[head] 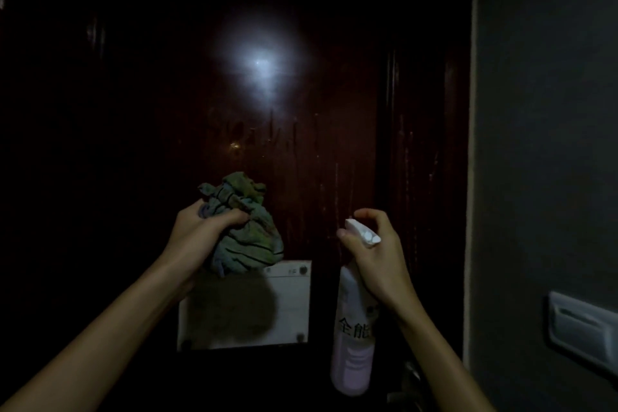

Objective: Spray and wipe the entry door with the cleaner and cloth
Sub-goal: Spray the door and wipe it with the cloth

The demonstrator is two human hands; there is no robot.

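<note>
Our left hand (204,227) clenches the bunched green cloth (247,237) in front of the dark red entry door (133,110), just above a white plate (291,304) fixed to it. Our right hand (378,257) curls round the neck of the upright spray bottle (352,344), which is raised before the door (pale streaks run down the panel).

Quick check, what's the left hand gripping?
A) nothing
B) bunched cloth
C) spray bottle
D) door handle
B: the left hand grips the bunched green cloth in front of the dark door, while the right hand holds the spray bottle by its head.
</note>
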